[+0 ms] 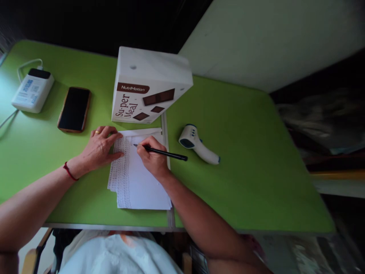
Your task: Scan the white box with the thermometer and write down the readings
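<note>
Sheets of white paper (145, 186) lie in a slightly uneven stack on the green table, with rows of small handwriting down their left part. My right hand (154, 156) grips a black pen (171, 154), its tip at the paper near the top of the written rows. Flat on the upper left edge of the sheets rests my left hand (102, 148), fingers apart and holding nothing. It wears a gold ring and a red string bracelet (70, 172). The writing is too small to read.
Just behind the paper stands a white NutriMotion box (154, 72). A phone (74, 109) and a white power bank (33, 90) with cables lie to the left. On the right is a white infrared thermometer (198, 144). A metal seam crosses the green table (242, 182).
</note>
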### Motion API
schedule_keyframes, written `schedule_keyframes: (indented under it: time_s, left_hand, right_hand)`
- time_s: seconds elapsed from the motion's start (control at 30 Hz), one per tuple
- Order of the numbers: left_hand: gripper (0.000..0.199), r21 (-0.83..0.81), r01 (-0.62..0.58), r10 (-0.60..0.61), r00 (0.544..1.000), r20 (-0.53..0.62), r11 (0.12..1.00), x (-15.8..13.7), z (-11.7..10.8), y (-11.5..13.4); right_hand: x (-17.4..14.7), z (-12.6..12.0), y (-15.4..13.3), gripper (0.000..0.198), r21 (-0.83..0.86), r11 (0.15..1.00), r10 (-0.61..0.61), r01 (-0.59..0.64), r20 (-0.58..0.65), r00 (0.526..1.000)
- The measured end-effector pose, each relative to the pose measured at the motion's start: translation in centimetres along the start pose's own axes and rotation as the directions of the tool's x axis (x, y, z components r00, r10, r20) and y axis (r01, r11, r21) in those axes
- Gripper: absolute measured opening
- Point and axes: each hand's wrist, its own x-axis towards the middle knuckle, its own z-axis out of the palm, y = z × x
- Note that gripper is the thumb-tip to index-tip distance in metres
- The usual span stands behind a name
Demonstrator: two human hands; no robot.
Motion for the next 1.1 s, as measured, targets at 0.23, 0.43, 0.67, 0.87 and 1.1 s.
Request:
schedule_keyframes:
  time_s: [0.23, 0.43, 0.67, 0.87, 1.1]
  left_hand:
    - [0.056, 0.009, -0.011, 0.011, 1.0, -0.007, 1.0, -0.01, 0.04, -0.14]
    - [0.056, 0.005, -0.003, 0.003, 1.0, 0.004, 1.0, -0.02, -0.06, -0.07]
    - [0.055, 0.0, -0.007, 0.007, 1.0, -0.001, 1.0, -0.03, -0.01, -0.17]
    - [0.055, 0.002, -0.014, 0.014, 1.0, -0.005, 1.0, -0.02, 0.04, -0.22]
    - [0.054, -0.008, -0.006, 0.006, 1.0, 0.004, 1.0, -0.03, -0.06, -0.15]
  right_hand:
    - [0.05, -0.13, -0.16, 0.022, 0.017, 0.999, -0.039, 0.039, -0.005, 0.999]
    - [-0.07, -0.27, -0.02, 0.018, 0.024, 0.999, -0.039, 0.04, -0.049, 0.998]
    - [-0.22, -0.04, 0.16, 0.017, -0.003, 1.0, -0.019, 0.018, -0.075, 0.997]
    - [-0.08, -0.1, 0.01, 0.019, -0.014, 1.0, -0.008, 0.007, -0.052, 0.999]
    - [-0.18, -0.17, 0.23, 0.02, -0.011, 1.0, -0.014, 0.013, -0.068, 0.998]
